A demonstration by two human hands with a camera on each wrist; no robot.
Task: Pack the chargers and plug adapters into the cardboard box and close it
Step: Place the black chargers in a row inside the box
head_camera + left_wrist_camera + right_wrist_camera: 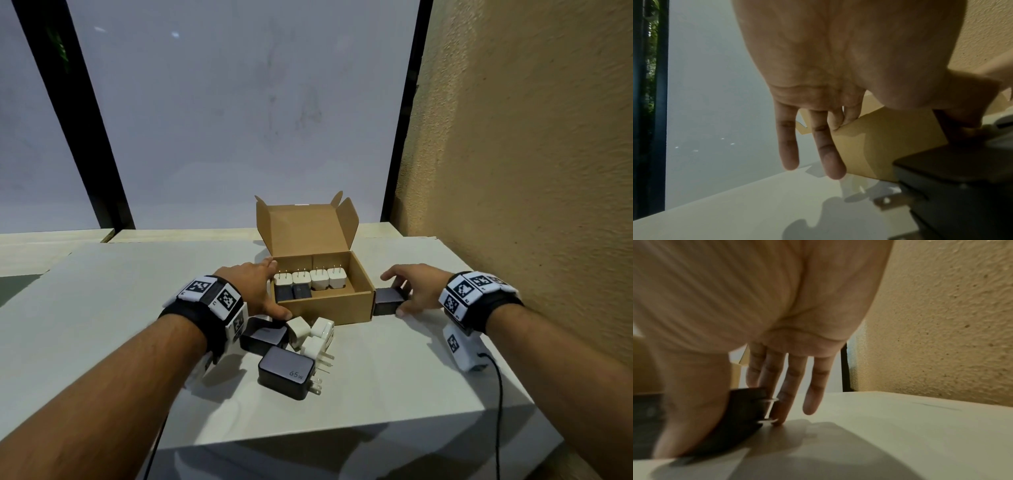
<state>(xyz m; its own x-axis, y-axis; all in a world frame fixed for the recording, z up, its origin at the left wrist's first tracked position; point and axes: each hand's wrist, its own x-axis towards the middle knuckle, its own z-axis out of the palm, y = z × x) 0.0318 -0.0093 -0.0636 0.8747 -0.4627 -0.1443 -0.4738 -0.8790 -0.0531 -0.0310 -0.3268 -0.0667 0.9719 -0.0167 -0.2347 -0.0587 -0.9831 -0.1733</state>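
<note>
An open cardboard box [356, 303] stands mid-table with its lid [305, 226] upright. Inside it, several white plug adapters [310, 279] form a back row, and two dark chargers [291, 293] lie in front of them at the left. My left hand [265, 287] lies along the box's left wall with straight fingers [826, 154], its thumb at the front corner. My right hand [399, 291] pinches a black charger [385, 303] on the table just right of the box; its prongs [769, 410] show by my fingers. Before the box lie loose white adapters [313, 337], a 65W black charger [286, 371] and another black charger [263, 334].
The white table [102, 308] ends at a front edge close below the loose chargers. A textured tan wall [513, 171] rises close on the right, and a window [222, 120] stands behind the box. A black cable [498, 394] hangs from my right wrist.
</note>
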